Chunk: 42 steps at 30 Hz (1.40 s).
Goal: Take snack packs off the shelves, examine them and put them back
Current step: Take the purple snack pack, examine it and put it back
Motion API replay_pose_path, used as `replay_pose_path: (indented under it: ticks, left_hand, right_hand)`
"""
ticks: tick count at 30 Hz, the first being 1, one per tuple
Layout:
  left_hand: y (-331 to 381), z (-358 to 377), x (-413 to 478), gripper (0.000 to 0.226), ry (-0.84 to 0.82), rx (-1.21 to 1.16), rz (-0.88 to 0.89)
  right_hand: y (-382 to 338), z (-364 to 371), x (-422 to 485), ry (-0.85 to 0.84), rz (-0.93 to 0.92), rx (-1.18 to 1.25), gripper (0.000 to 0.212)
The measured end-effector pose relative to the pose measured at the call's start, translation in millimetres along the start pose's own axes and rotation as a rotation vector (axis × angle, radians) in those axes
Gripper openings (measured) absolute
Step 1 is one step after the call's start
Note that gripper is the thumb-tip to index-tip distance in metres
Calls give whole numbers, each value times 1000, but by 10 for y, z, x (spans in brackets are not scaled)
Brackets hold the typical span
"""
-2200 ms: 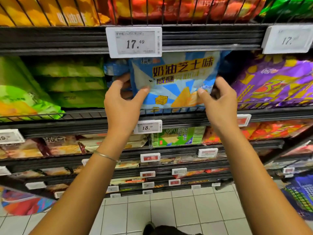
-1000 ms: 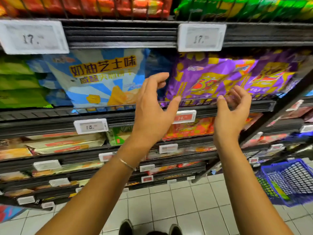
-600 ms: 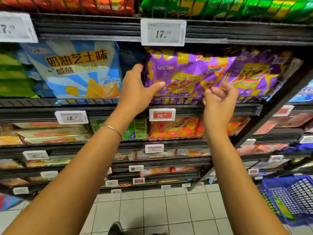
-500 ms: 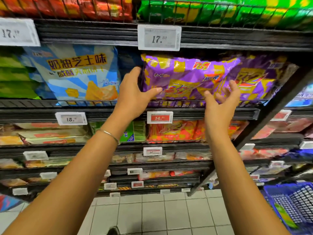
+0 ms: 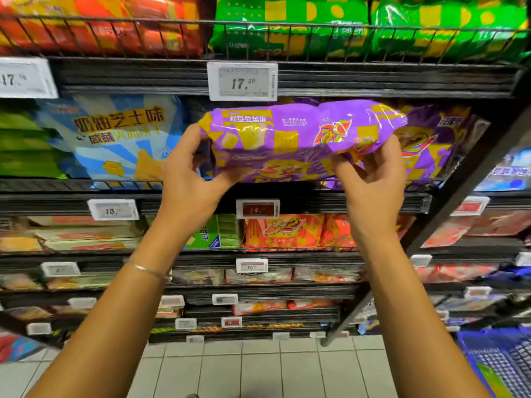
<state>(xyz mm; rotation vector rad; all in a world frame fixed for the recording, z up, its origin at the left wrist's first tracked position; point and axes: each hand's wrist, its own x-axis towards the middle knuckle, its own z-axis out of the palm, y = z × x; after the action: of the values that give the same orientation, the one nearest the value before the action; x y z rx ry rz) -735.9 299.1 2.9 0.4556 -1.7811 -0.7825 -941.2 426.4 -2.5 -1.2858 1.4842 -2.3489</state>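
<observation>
the top shelf (image 5: 373, 79), well above the fingers, holds orange packs (image 5: 100, 27) on the left and green packs (image 5: 359, 27) on the right behind a wire rail. on the middle shelf (image 5: 57, 202), left of the left fingers, lie stacked green bags (image 5: 23, 145) and then a blue cheese-flavour pack (image 5: 115, 139).

the left hand (image 5: 189, 179) grips the left end of the purple snack pack (image 5: 301, 133), thumb under its front and fingers curled behind. the right hand (image 5: 373, 185) pinches the pack's lower right edge with bent fingers. the pack hangs between both hands, tilted, in front of the shelf's wire rail. a second purple pack (image 5: 442, 145) sits on the shelf just behind the right fingers.

a white price tag (image 5: 242, 81) reading 17.20 hangs just above the held pack, and a red price tag (image 5: 257, 209) sits below it between the wrists. orange 3+2 packs (image 5: 284, 231) fill the shelf beneath. a thin bracelet (image 5: 146, 270) circles the left wrist. a blue shopping basket (image 5: 500, 363) stands on the tiled floor (image 5: 258, 369), far below the right fingers.

half a second earlier the pack lay on the shelf and the right fingers were spread open beside it; now they are closed on it and the pack is lifted out.
</observation>
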Motion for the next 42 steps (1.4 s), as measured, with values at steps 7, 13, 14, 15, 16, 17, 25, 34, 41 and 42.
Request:
replay_pose_path:
  ticks: [7,13,14,15,16,17,25,34,41,42]
  left_hand:
    - [172,-84,-401,27,69,-301,-246]
    - [21,-26,-1042,21,73,-240,-882]
    - [-13,-34,-1143,26,44,-187,-967]
    - [-44,-47,-1234,31,12,-152,-1028]
    - [-67,-61,-1320,36,-16,-159,-1065]
    - [-76,-76,-1398,41,-36,-202,-1090]
    - [-75,-87,-1807,59,77,-349,-1325]
    - [52,-115,-2072,59,220,-255,-1223]
    - [165,-213,-2132,68,236,-270,-1195]
    - [180,-230,-2144,71,236,-275,-1186]
  right_hand:
    - [59,-88,-267,-234,272,178,42]
    - [316,-97,-787,-397,631,121,39]
    - [355,-112,-863,-429,666,95,36]
    - [405,-138,-932,-459,695,60,34]
    - [446,-162,-998,-477,722,31,33]
    - [487,-186,-1057,-481,750,21,30]
    - [595,-220,-1365,-451,1013,197,30]
    - [646,-282,-1585,-488,1056,213,43]
    - [534,-268,-1634,-525,1055,197,36]
    - [508,-271,-1637,-527,1056,220,30]
